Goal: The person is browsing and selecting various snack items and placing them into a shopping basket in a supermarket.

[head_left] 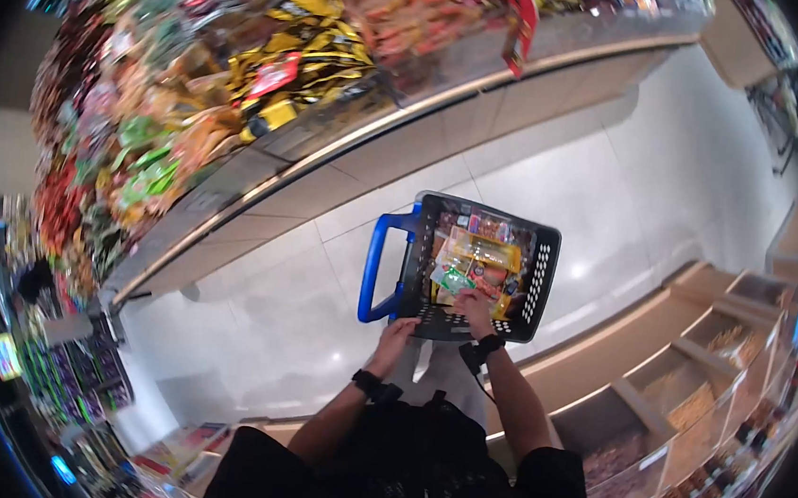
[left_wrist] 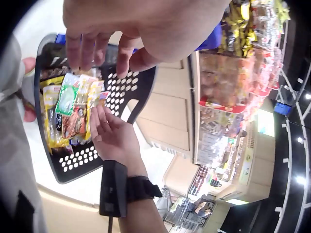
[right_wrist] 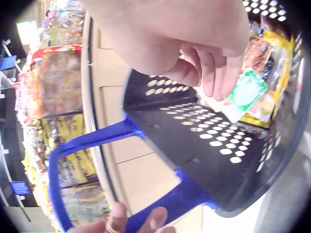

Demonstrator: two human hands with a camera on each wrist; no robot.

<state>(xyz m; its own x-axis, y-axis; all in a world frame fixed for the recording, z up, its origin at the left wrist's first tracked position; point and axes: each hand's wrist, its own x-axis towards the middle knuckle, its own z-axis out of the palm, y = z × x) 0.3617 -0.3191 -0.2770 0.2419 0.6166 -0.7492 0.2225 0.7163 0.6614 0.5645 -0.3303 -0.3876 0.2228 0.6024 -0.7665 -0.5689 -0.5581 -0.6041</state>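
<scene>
A black perforated basket (head_left: 540,280) with a blue handle (head_left: 374,266) holds several food packets (head_left: 489,250). Over its near part reaches my right hand (head_left: 477,315), fingers extended and slightly bent beside the packets; in the right wrist view they overlap a white and green packet (right_wrist: 249,92), contact unclear. My left hand (head_left: 395,340) is at the basket's near corner by the handle. Seen in the left wrist view, the left hand (left_wrist: 141,26) has loosely bent fingers above the basket's side; whether they touch it is unclear.
A long display counter (head_left: 411,108) heaped with colourful packaged goods runs along the far side and left. Bins of loose food (head_left: 680,397) stand at the lower right. Pale tiled floor (head_left: 603,191) lies between them, with dark shelving (head_left: 75,372) at the lower left.
</scene>
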